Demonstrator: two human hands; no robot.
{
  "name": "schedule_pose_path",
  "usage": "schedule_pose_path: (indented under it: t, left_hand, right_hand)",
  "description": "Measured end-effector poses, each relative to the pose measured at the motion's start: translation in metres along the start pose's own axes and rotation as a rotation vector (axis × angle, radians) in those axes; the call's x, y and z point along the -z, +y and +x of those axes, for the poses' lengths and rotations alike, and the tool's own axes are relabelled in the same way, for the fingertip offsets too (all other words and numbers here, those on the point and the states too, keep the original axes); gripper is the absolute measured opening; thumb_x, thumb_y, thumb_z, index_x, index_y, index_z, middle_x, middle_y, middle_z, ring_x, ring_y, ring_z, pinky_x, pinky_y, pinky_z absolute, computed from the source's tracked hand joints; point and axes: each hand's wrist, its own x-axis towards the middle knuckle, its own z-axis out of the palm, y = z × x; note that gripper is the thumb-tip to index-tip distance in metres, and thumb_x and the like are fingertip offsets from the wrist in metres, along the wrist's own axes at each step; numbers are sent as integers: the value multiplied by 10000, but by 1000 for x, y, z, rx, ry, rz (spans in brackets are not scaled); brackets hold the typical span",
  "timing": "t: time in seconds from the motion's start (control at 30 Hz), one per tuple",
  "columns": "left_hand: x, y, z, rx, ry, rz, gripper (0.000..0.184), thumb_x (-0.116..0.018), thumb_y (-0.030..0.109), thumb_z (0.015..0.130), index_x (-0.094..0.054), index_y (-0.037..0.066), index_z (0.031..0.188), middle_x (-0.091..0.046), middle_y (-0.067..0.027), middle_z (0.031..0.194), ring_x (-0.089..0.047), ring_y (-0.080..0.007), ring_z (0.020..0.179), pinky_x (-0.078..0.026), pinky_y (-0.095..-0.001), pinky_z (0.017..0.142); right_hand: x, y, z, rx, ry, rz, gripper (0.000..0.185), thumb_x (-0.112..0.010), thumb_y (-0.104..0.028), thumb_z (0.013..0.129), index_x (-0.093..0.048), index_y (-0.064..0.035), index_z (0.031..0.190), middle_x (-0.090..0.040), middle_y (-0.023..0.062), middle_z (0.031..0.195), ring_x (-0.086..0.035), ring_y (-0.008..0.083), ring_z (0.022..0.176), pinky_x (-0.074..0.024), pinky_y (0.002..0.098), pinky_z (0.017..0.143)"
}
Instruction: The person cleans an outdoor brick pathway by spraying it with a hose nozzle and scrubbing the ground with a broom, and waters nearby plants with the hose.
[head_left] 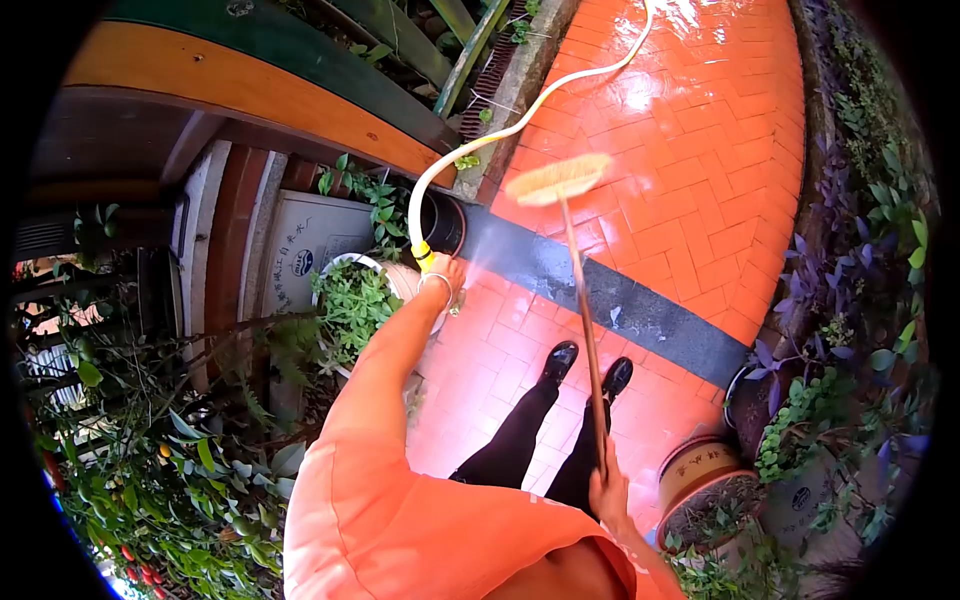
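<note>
My left hand (pixel 445 272) is closed round the yellow nozzle of a pale hose (pixel 545 92), which curves up over the path's edge and away along the wet tiles. A faint spray shows beside that hand, over the grey strip (pixel 640 312). Low on the right, my right hand (pixel 608 490) grips the wooden handle of a broom (pixel 583 290). The broom's head, with pale bristles (pixel 558 180), is over the red tiles beyond the grey strip. The handle slants down past my black shoes.
Potted plants (pixel 355 308) and a black pot (pixel 442 225) stand at the left edge, near a wooden bench-like structure (pixel 250 75). A round planter (pixel 695 470) sits at the lower right. Purple and green plants (pixel 800 290) line the right side.
</note>
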Motion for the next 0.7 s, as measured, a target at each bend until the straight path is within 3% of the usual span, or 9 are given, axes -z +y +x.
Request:
schedule_pose_path:
  t: [0.1,0.2,0.23,0.27,0.33,0.37,0.47,0.57,0.7]
  left_hand:
    - [-1,1,2,25,28,0,311,-576,257,841,-612,145,1129,-603,-16,1130,-549,-213,1071,-419,-494,854]
    - [12,1,-6,30,26,30,275,-581,266,835,-645,148,1075,-624,-17,1098,-562,-213,1053,-426,-495,847]
    - [14,-1,-6,31,17,40,275,-581,266,835,-645,148,1075,-624,-17,1098,-562,-213,1053,-426,-495,847]
    - [13,0,-8,22,44,71,278,-585,272,831,-646,149,1073,-626,-18,1093,-567,-215,1046,-430,-497,839]
    - [9,3,-6,29,39,85,293,-663,323,732,-671,188,992,-643,20,1008,-586,-194,1012,-444,-454,809]
    - [7,1,-5,22,37,98,293,-663,323,732,-671,188,992,-643,20,1008,-586,-194,1012,-444,-454,809]
    - [16,8,-12,-7,-12,69,303,-688,298,712,-677,180,991,-646,17,1017,-592,-197,1014,-449,-459,812]
    - [7,17,-11,13,35,81,302,-687,291,714,-682,177,994,-653,13,1011,-603,-193,1002,-457,-454,792]
    - [9,23,-16,-14,57,90,251,-689,290,714,-704,176,937,-670,15,984,-621,-192,967,-469,-442,750]
  right_hand:
    - [1,20,-44,-277,-215,-96,682,-484,29,765,-311,-95,1413,-599,296,870,-631,395,671,-490,399,602]
    - [-46,38,-9,-213,-91,145,641,-517,9,759,-376,-72,1379,-616,280,938,-646,316,723,-491,367,658]
    - [-73,67,10,-21,44,156,616,-557,-21,756,-420,-78,1354,-620,252,981,-627,248,752,-480,322,695]
    - [-81,58,38,-2,89,266,612,-534,-3,777,-401,-55,1373,-485,30,745,-441,75,616,-380,218,556]
    - [-72,11,77,-184,53,259,591,-570,-40,781,-430,-69,1354,-457,-2,602,-399,82,478,-345,257,434]
    - [-63,6,79,-172,51,260,564,-542,-38,794,-440,-94,1346,-504,85,612,-439,132,481,-380,293,461]
    - [-28,17,32,57,-19,87,606,-491,-10,800,-359,-104,1384,-575,271,735,-596,438,661,-466,411,561]
    - [13,17,-48,-176,-190,22,633,-474,14,797,-333,-108,1403,-572,240,726,-607,352,575,-455,366,533]
    - [8,54,-82,-346,-175,54,620,-475,28,792,-370,-109,1387,-591,195,724,-589,215,544,-438,335,517]
